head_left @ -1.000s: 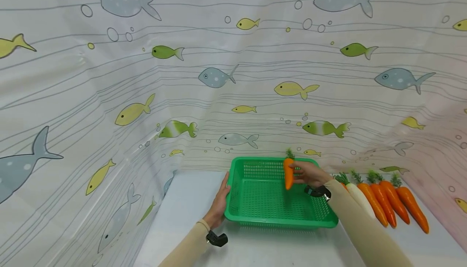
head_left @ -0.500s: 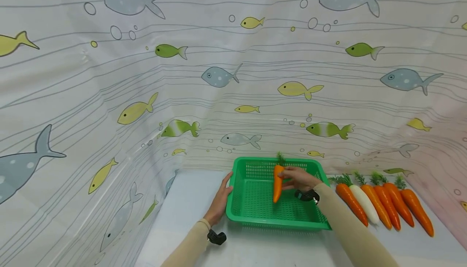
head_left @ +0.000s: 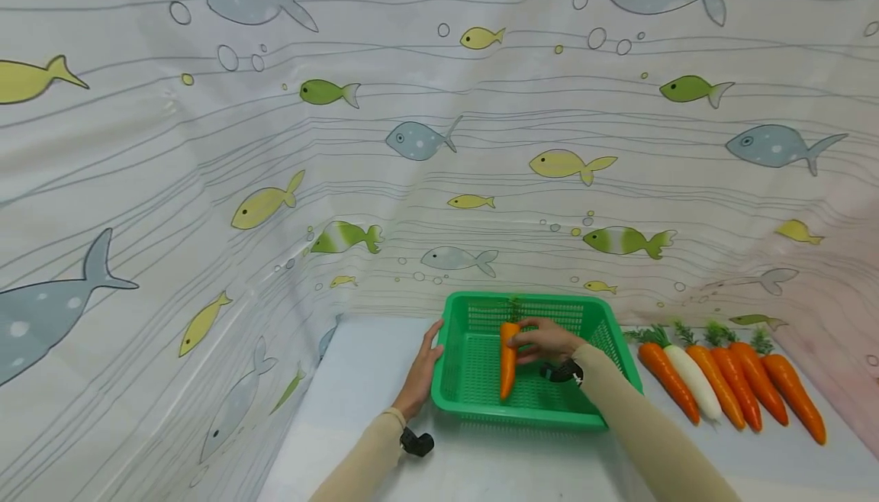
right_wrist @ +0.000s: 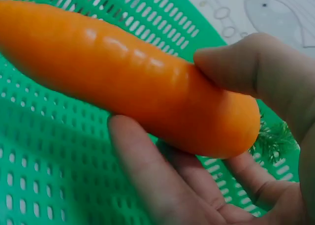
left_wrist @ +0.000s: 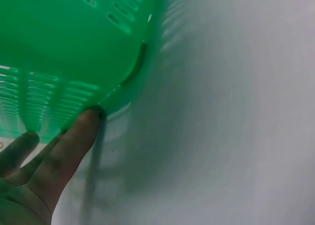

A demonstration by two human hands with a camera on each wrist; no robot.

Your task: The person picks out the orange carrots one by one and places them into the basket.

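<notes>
My right hand (head_left: 547,339) holds an orange carrot (head_left: 507,365) inside the green plastic basket (head_left: 522,416), the thumb on one side and the fingers on the other. In the right wrist view the carrot (right_wrist: 123,77) lies across the picture above the basket's slotted surface, its leafy green top (right_wrist: 275,141) partly behind the hand. At the basket's left side is my left hand (head_left: 419,380). Its extended fingers (left_wrist: 69,151) touch the outer wall of the basket (left_wrist: 54,43) in the left wrist view.
Right of the basket, several more orange carrots (head_left: 795,397) lie in a slanted row with one white radish (head_left: 693,382) among them. The white tabletop (head_left: 371,357) meets a fish-patterned sheet (head_left: 384,197) at the back and sides.
My right hand has carried the carrot leftward and lower into the basket. The left hand stays at the basket's left side. The whole head view has shifted slightly.
</notes>
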